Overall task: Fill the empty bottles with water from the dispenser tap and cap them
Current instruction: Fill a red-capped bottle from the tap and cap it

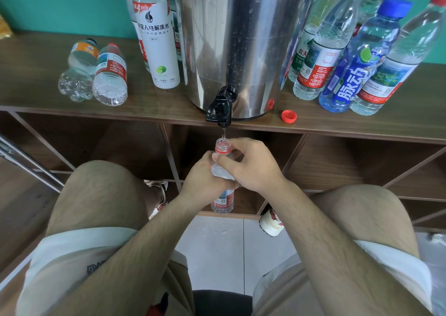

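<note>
Left hand (205, 179) and right hand (252, 165) clamp fingers round a bottle (222, 146) filling under the tap (219, 108). Capping remains: its cap (289, 116) lies right.

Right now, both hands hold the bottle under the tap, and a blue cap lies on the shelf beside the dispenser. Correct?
Not quite: in the head view the cap on the shelf beside the dispenser is red, not blue. The left hand and right hand do hold the bottle under the tap.
</note>
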Tool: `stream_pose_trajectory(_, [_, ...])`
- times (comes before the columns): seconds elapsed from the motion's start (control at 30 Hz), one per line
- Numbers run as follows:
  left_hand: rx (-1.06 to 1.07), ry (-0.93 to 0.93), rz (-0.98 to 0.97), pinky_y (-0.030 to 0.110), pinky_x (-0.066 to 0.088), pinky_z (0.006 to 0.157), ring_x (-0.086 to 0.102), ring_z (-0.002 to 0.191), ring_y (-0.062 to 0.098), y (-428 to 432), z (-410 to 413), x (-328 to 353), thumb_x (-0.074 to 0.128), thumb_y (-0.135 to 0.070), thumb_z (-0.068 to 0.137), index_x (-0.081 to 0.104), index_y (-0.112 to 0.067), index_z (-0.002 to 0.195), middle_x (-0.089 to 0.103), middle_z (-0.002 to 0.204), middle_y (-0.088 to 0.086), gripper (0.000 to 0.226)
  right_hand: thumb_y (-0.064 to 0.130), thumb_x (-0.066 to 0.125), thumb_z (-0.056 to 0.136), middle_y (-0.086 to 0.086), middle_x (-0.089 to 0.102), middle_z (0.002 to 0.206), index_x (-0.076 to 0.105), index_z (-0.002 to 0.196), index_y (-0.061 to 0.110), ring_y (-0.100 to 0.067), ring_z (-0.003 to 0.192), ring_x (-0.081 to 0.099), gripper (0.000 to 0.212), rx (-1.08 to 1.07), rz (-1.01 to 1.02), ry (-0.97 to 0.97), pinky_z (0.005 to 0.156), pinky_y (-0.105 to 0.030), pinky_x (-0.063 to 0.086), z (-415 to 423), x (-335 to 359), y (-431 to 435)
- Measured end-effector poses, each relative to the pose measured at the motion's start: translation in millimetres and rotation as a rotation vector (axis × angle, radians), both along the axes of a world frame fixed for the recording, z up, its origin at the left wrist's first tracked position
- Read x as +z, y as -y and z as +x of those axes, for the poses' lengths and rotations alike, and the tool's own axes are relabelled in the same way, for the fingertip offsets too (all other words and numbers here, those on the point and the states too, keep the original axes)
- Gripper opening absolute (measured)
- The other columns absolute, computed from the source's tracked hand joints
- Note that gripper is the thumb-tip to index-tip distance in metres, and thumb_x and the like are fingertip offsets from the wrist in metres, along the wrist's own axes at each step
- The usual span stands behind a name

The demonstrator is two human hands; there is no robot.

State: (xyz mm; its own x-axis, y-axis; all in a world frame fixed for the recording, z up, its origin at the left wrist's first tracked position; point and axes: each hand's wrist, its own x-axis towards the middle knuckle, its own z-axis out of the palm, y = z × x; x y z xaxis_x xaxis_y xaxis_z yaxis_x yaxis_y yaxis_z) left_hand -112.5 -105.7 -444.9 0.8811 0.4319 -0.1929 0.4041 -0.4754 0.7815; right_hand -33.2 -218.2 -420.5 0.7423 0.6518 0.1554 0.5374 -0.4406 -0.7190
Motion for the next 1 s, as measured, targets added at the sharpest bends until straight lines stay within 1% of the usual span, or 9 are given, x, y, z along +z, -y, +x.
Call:
stream_pose_trajectory(0.23, [-0.019, -0.023, 0.041, 0.04, 0.052, 0.106, 0.059, 0.127, 0.024, 3, 1, 4, 0.081, -0.029, 0.089, 0.048, -0.019, 0.145, 0.06, 0.139, 0.004, 0.066, 0.048, 0.069, 0.096, 0.011, 0.075, 0.111, 0.076, 0.12, 0.027, -0.007, 0.096, 0.067, 0.033, 0.001, 0.005, 0.01, 0.081, -0.025, 0.056, 1, -3, 0])
stream_pose_trajectory(0.37, [-0.015, -0.017, 0.018, 0.041, 0.052, 0.105, 0.059, 0.127, 0.024, 3, 0, 4, 0.083, -0.029, 0.088, 0.048, -0.02, 0.145, 0.061, 0.138, 0.003, 0.067, 0.049, 0.069, 0.095, 0.012, 0.075, 0.11, 0.076, 0.12, 0.029, -0.006, 0.095, 0.067, 0.033, -0.004, 0.002, 0.013, 0.079, -0.022, 0.054, 2, -4, 0])
stream_pose_trajectory(0.53, [-0.034, -0.01, 0.042, 0.044, 0.053, 0.107, 0.058, 0.129, 0.025, 3, 0, 5, 0.083, -0.029, 0.088, 0.048, -0.02, 0.145, 0.06, 0.139, 0.003, 0.068, 0.05, 0.069, 0.095, 0.014, 0.074, 0.107, 0.077, 0.118, 0.03, -0.003, 0.091, 0.066, 0.031, -0.004, 0.002, 0.024, 0.073, -0.017, 0.047, 3, -5, -1])
stream_pose_trajectory(0.63, [-0.03, -0.008, 0.036, 0.045, 0.053, 0.107, 0.059, 0.128, 0.025, 3, 1, 5, 0.083, -0.029, 0.087, 0.048, -0.02, 0.145, 0.061, 0.138, 0.003, 0.067, 0.05, 0.069, 0.095, 0.013, 0.075, 0.108, 0.077, 0.118, 0.029, -0.003, 0.091, 0.066, 0.032, -0.003, 0.003, 0.031, 0.075, -0.018, 0.049, 2, -5, -1])
stream_pose_trajectory(0.77, [-0.024, -0.009, 0.037, 0.04, 0.053, 0.105, 0.06, 0.127, 0.024, 1, 1, 1, 0.084, -0.029, 0.086, 0.049, -0.021, 0.144, 0.062, 0.136, 0.002, 0.068, 0.048, 0.069, 0.096, 0.011, 0.075, 0.105, 0.078, 0.114, 0.028, -0.004, 0.09, 0.066, 0.028, 0.0, 0.012, 0.024, 0.076, -0.023, 0.053, 2, -3, 0])
stream_pose_trajectory(0.83, [-0.017, -0.004, 0.03, 0.034, 0.051, 0.097, 0.061, 0.124, 0.023, 0, 1, -1, 0.086, -0.028, 0.084, 0.05, -0.021, 0.142, 0.063, 0.134, 0.001, 0.068, 0.046, 0.07, 0.096, 0.011, 0.074, 0.101, 0.078, 0.112, 0.027, -0.006, 0.09, 0.067, 0.027, 0.001, 0.015, 0.022, 0.075, -0.025, 0.054, 2, -3, 0])
stream_pose_trajectory(0.9, [-0.013, 0.004, 0.023, 0.031, 0.049, 0.092, 0.061, 0.123, 0.022, -1, 1, -3, 0.087, -0.028, 0.083, 0.051, -0.022, 0.141, 0.063, 0.132, 0.0, 0.069, 0.046, 0.07, 0.096, 0.011, 0.074, 0.1, 0.078, 0.112, 0.027, -0.007, 0.09, 0.067, 0.026, 0.001, 0.012, 0.023, 0.075, -0.024, 0.052, 2, -2, 0])
stream_pose_trajectory(1.0, [-0.017, 0.008, 0.037, 0.029, 0.048, 0.09, 0.062, 0.122, 0.022, -2, 1, -6, 0.086, -0.031, 0.083, 0.051, -0.023, 0.141, 0.063, 0.132, 0.0, 0.068, 0.046, 0.069, 0.096, 0.011, 0.075, 0.101, 0.078, 0.112, 0.026, -0.007, 0.09, 0.067, 0.027, 0.001, 0.014, 0.021, 0.075, -0.025, 0.053, 2, -2, 0])
